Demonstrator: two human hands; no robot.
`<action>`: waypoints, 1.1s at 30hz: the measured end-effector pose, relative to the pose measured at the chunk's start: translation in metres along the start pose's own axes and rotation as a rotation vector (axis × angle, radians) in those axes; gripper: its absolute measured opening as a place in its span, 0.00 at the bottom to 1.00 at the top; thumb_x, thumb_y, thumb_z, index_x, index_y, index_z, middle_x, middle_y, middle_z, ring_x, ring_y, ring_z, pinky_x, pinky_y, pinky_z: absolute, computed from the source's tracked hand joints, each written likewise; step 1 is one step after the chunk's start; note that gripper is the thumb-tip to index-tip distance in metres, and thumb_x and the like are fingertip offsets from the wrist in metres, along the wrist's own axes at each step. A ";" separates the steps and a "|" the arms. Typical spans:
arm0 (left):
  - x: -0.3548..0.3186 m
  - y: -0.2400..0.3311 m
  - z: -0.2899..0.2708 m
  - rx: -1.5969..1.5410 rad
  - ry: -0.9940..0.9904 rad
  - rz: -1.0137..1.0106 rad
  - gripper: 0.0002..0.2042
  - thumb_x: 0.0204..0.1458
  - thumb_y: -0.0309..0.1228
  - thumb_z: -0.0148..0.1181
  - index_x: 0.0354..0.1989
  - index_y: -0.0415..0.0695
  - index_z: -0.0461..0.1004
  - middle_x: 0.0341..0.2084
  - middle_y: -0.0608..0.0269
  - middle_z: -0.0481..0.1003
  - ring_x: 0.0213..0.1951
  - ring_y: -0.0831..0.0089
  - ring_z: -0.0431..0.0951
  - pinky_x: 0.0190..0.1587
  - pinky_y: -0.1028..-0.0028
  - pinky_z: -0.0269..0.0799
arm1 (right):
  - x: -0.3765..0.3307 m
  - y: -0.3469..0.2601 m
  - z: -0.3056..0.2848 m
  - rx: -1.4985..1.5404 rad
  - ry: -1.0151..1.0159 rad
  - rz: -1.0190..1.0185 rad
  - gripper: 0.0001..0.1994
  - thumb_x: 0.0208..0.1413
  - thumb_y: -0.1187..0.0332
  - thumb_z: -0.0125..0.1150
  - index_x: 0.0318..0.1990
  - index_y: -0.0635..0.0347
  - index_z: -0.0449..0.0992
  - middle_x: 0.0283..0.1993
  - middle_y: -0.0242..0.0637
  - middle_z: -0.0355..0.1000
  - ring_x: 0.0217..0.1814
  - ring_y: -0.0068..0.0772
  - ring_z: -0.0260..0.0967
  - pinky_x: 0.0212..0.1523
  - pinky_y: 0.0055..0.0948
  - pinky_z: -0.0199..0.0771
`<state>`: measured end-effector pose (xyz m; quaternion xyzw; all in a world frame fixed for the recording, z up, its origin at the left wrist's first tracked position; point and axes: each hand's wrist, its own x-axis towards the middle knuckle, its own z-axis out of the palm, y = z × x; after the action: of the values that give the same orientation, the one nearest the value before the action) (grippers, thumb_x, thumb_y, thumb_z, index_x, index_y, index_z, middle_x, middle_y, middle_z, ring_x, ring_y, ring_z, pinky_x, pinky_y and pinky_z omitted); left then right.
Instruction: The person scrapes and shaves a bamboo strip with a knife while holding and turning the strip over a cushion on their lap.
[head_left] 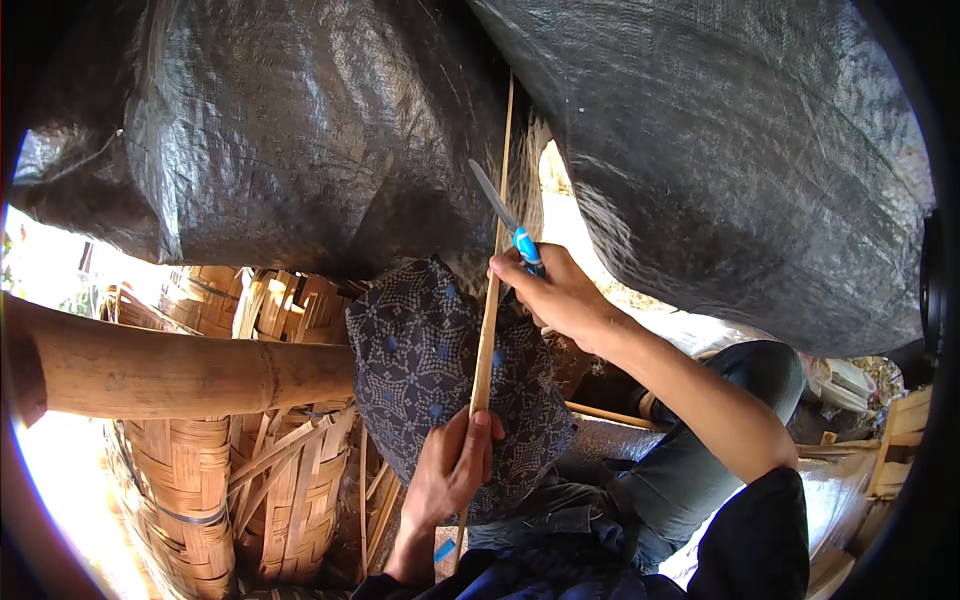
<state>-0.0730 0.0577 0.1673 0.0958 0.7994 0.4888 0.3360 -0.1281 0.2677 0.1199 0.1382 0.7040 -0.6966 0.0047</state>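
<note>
A long, thin bamboo strip runs lengthwise in front of me, its far end rising against the black sheeting. My left hand grips its near part, thumb laid along the top. Farther up, my right hand is closed around a knife with a blue and white handle, its blade pointing up and to the left. The right thumb and forefinger meet beside the strip; whether they also pinch it I cannot tell. Beneath the strip, a dark patterned cloth covers the end of a thick bamboo pole.
The thick bamboo pole comes in from the left. Woven bamboo baskets stand behind and below it. Black plastic sheeting hangs across the far side, with a second sheet at the right. My bent leg is at the right.
</note>
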 end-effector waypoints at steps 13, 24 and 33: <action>0.034 0.006 0.026 -0.330 0.107 -0.006 0.17 0.65 0.38 0.36 0.37 0.37 0.67 0.11 0.70 0.59 0.09 0.82 0.58 0.12 0.81 0.53 | -0.044 0.015 -0.027 -0.472 -0.102 -0.345 0.23 0.65 0.53 0.40 0.29 0.65 0.71 0.13 0.40 0.65 0.15 0.38 0.66 0.20 0.39 0.64; 0.030 0.024 0.016 0.511 0.332 0.015 0.18 0.61 0.33 0.45 0.21 0.35 0.70 0.12 0.50 0.71 0.16 0.51 0.72 0.21 0.63 0.64 | -0.051 0.030 -0.024 -0.677 -0.253 -0.349 0.20 0.62 0.54 0.47 0.30 0.65 0.71 0.14 0.50 0.68 0.18 0.53 0.70 0.21 0.45 0.71; 0.055 0.026 0.029 0.442 0.379 0.029 0.18 0.61 0.34 0.45 0.21 0.36 0.69 0.11 0.50 0.69 0.16 0.54 0.72 0.21 0.63 0.63 | -0.052 0.049 -0.025 -0.632 -0.171 -0.406 0.21 0.62 0.53 0.47 0.28 0.65 0.71 0.15 0.50 0.68 0.18 0.55 0.70 0.21 0.45 0.71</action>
<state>-0.1011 0.1181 0.1563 0.0849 0.9337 0.3164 0.1444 -0.0632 0.2818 0.0826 -0.0709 0.8941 -0.4411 -0.0322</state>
